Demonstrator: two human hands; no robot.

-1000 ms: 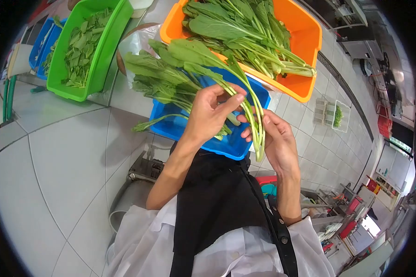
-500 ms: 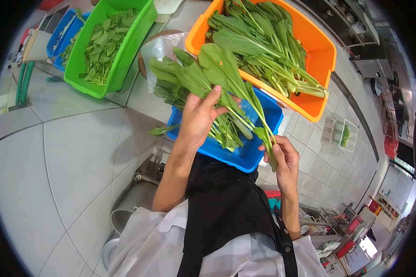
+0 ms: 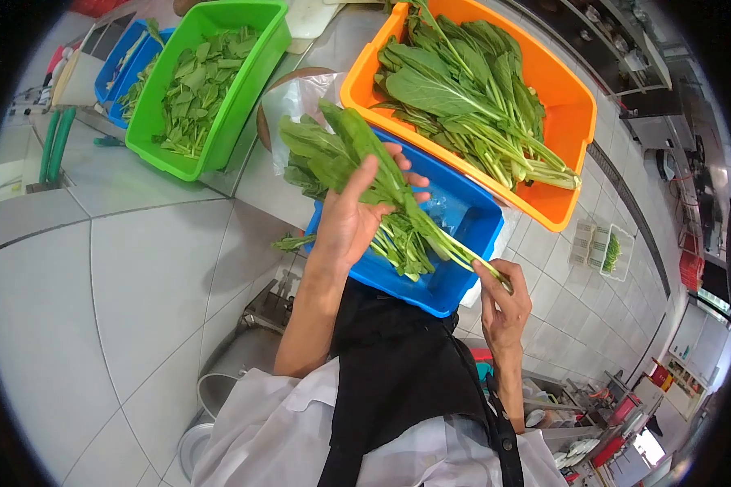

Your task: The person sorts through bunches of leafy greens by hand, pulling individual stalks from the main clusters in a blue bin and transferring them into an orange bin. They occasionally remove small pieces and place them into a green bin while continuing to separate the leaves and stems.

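My left hand (image 3: 353, 215) is wrapped loosely round the leaves of a few leafy green stalks (image 3: 410, 213), its thumb on the near side and its fingers beyond. My right hand (image 3: 505, 304) pinches the pale stem ends of these stalks at the lower right. Below them stands a blue tub (image 3: 414, 296), with more leafy greens (image 3: 394, 247) in its left part and some spilling over the left rim. A bit of something clear and shiny lies inside the tub; I cannot make out what it is.
An orange tub (image 3: 573, 134) of whole leafy greens stands behind the blue one. To the left is a green tub (image 3: 240, 105) of cut leaves, beside blue containers (image 3: 130, 61). Clear plastic (image 3: 288, 101) lies between the tubs. A white basket (image 3: 617, 247) sits on the tiled floor.
The held stalks have come together into one bunch. My right hand has moved slightly right and down to the stem ends, and my left fingers have spread beyond the leaves.
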